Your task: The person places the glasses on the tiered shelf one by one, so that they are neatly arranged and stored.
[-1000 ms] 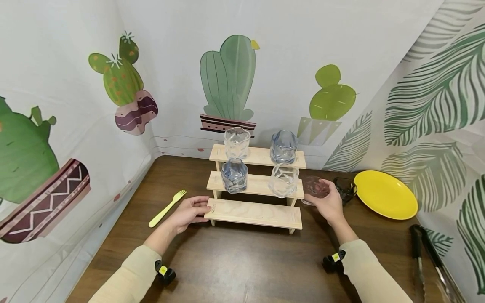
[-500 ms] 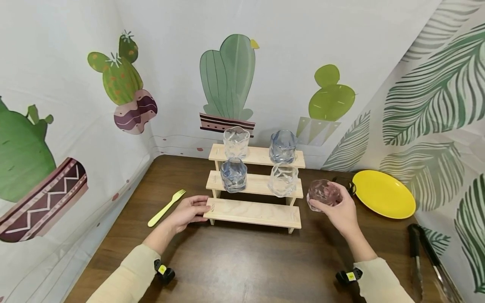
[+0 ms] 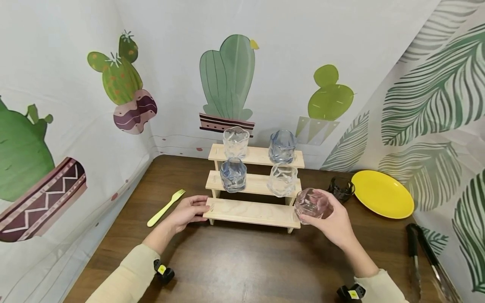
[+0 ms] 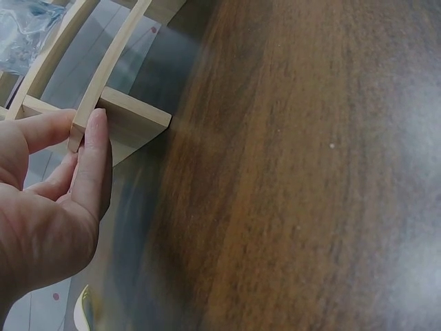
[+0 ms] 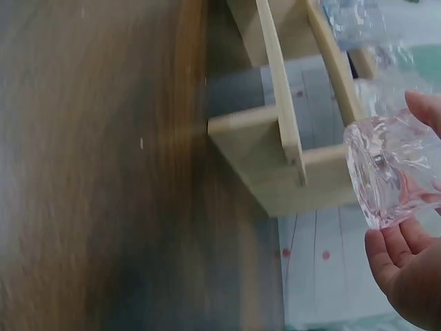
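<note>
A three-step wooden rack (image 3: 251, 213) stands on the dark table. My left hand (image 3: 188, 214) pinches the left end of its lowest step between thumb and fingers, plainly seen in the left wrist view. In my right hand (image 3: 335, 219) is a pink glass tumbler (image 3: 311, 205), held up at the right end of that lowest step. The right wrist view shows the tumbler beyond the step's end, gripped between thumb and fingers. A blue tumbler (image 3: 233, 176) and a clear tumbler (image 3: 282, 181) stand on the middle step. Another clear tumbler (image 3: 235, 143) and blue tumbler (image 3: 282, 146) occupy the top step.
A dark glass tumbler (image 3: 341, 189) sits right of the rack, beside a yellow plate (image 3: 382, 194). Black-handled tongs (image 3: 432, 256) lie at the far right. A yellow-green fork (image 3: 166, 208) lies left of the rack. Printed cloth walls (image 3: 280, 84) border the table.
My right hand has lifted the pink tumbler from beside the rack, then brought it left to the lowest step's end. The dark tumbler is uncovered again. My left hand keeps its place.
</note>
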Demonstrator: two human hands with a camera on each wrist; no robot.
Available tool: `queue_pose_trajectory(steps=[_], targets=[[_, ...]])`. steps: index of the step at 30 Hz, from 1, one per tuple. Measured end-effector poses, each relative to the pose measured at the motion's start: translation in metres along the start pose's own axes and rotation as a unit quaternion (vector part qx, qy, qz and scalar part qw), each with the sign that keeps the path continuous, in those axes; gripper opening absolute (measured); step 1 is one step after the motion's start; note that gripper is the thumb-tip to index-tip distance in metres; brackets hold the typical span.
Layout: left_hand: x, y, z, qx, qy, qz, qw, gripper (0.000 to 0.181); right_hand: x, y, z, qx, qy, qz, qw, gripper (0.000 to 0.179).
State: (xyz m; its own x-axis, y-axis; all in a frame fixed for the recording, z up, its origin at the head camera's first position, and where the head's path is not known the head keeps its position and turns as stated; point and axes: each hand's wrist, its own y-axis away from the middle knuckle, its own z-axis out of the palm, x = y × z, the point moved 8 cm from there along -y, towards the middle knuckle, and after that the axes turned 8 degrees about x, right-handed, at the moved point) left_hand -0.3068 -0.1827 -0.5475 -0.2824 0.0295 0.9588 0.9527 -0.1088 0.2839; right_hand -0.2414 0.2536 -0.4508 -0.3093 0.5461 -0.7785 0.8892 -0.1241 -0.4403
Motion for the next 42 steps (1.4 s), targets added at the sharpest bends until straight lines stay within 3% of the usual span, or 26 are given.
queue_pose_trajectory(steps=[10, 15, 20, 27, 34, 42], targets=[[0.001, 0.002, -0.002, 0.001, -0.001, 0.001, 1.0, 0.056, -0.026, 0.018, 0.04, -0.063, -0.093, -0.008, 0.9937, 0.079], [0.001, 0.002, -0.003, 0.002, -0.002, 0.001, 1.0, 0.056, -0.036, 0.024, 0.069, -0.093, -0.125, 0.013, 0.9877, 0.082], [0.001, 0.003, -0.002, 0.001, -0.002, 0.002, 1.0, 0.056, -0.054, 0.025, 0.098, -0.121, -0.152, 0.026, 0.9806, 0.084], [0.001, 0.004, 0.0, -0.001, -0.002, 0.005, 1.0, 0.057, -0.081, 0.021, 0.139, -0.172, -0.188, 0.01, 0.967, 0.083], [0.002, 0.004, 0.001, -0.003, -0.002, 0.008, 1.0, 0.056, -0.077, 0.015, 0.18, -0.182, -0.205, 0.02, 0.9615, 0.087], [0.001, 0.001, 0.002, -0.008, -0.001, 0.011, 0.9999, 0.057, -0.083, 0.011, 0.199, -0.173, -0.223, 0.048, 0.9581, 0.085]])
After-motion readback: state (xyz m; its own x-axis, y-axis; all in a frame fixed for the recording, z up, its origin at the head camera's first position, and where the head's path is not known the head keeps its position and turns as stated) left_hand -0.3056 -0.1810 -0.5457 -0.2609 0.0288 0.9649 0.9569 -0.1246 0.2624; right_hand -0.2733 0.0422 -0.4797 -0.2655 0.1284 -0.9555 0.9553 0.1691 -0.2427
